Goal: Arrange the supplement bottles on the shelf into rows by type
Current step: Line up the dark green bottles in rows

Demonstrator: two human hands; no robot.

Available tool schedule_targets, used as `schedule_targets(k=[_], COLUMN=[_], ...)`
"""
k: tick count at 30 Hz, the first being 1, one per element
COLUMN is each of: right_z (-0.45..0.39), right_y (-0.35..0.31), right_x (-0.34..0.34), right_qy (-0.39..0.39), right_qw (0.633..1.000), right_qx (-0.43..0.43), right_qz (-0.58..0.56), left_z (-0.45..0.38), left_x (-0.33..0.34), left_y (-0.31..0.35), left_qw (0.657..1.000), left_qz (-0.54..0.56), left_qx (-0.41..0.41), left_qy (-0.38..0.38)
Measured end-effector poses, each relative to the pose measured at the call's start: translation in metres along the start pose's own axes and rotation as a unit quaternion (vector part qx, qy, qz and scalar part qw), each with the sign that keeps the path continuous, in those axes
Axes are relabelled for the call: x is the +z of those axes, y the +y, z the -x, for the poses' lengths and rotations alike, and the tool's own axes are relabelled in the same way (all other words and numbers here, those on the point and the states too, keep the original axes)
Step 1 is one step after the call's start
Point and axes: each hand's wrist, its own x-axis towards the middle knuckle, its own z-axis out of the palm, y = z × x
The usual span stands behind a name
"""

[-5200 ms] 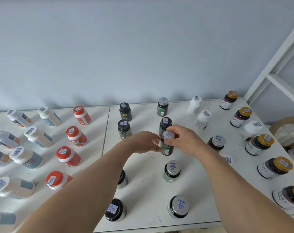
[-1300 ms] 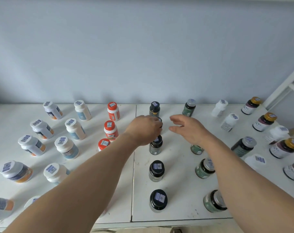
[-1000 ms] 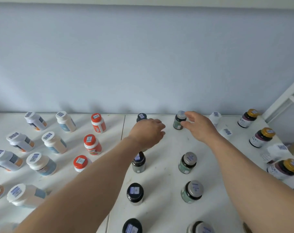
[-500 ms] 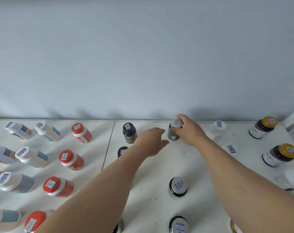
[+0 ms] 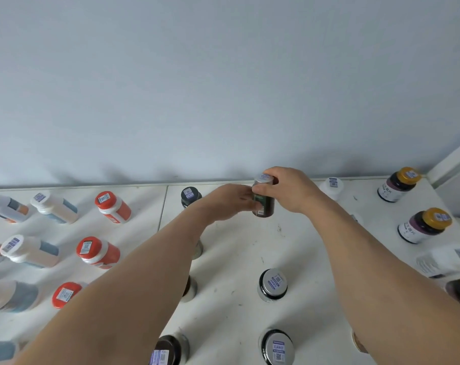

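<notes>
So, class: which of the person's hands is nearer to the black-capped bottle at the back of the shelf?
Left. The left hand sits just beside the black-capped bottle; the right hand is farther off, gripping the silver-capped bottle.

My one camera, worn on the head, looks forward and down over the shelf (image 5: 239, 259) toward the wall (image 5: 223, 88). It sits close, both forearms filling the foreground.

The shelf (image 5: 250, 259) is white with dark scuffs, the wall (image 5: 223, 88) pale blue-grey. Bottles stand by colour — red caps (image 5: 106, 199) on red-and-white bodies, white caps (image 5: 40, 197) with blue bands, gold caps (image 5: 409, 175) on dark purple, silver lids (image 5: 275, 279) on dark green. Each lid bears a blue-and-white barcode sticker.
</notes>
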Motion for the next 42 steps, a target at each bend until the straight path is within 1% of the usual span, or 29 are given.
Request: schedule_targets(k=[6,11,14,15,17,19,21,23,25,28,31,33,36,38,40,42], right_z=[0.005,0.005,0.003,0.002,0.0,-0.003,-0.004,-0.003,-0.002,0.001,0.005,0.01,0.021,0.035,0.053,0.072], right_y=[-0.006,-0.006,-0.004,-0.002,0.003,0.008,0.013,0.017,0.021,0.027,0.026,0.023,0.015,0.011,0.009,0.006], right_x=[-0.002,-0.003,-0.002,-0.001,0.003,0.009,0.015,0.021,0.027,0.035,0.033,0.029,0.023,0.021,0.019,0.017], right_qy=[0.008,0.01,0.009,0.008,-0.003,-0.016,-0.023,-0.026,-0.033,-0.033,-0.041,-0.032,0.014,0.04,0.047,0.035], right_qw=[1.0,1.0,1.0,1.0,0.999,0.999,0.999,0.999,0.998,0.997,0.997,0.999,0.999,0.998,0.997,0.995], right_qx=[0.013,0.014,0.003,-0.001,-0.009,-0.01,-0.004,0.01,0.018,0.029,0.027,0.014,-0.018,-0.027,-0.029,-0.032], right_qz=[0.012,0.007,-0.006,-0.019,-0.038,-0.039,-0.042,-0.045,-0.051,-0.067,-0.06,-0.031,0.024,0.032,0.049,0.085], left_z=[0.001,0.0,-0.002,-0.004,-0.006,-0.005,-0.003,-0.002,0.0,0.005,0.014,0.023,0.04,0.051,0.064,0.076], left_x=[-0.01,-0.011,-0.01,-0.01,-0.007,-0.004,-0.001,0.002,0.005,0.009,0.013,0.014,0.014,0.016,0.02,0.025], left_y=[-0.002,-0.003,-0.002,-0.002,-0.002,-0.002,-0.002,-0.005,-0.008,-0.01,-0.007,-0.003,0.007,0.012,0.017,0.023], left_qw=[0.996,0.995,0.998,0.999,0.992,0.97,0.933,0.903,0.89,0.883,0.877,0.871,0.855,0.848,0.843,0.839], left_qz=[0.038,0.04,0.006,-0.026,-0.125,-0.241,-0.356,-0.426,-0.453,-0.465,-0.475,-0.484,-0.503,-0.511,-0.515,-0.516], left_qx=[0.002,0.005,0.016,0.018,0.027,0.035,0.043,0.045,0.042,0.034,0.028,0.025,0.032,0.039,0.051,0.067], left_qy=[-0.08,-0.09,-0.058,-0.04,-0.002,0.021,0.031,0.035,0.038,0.041,0.063,0.084,0.119,0.136,0.147,0.157])
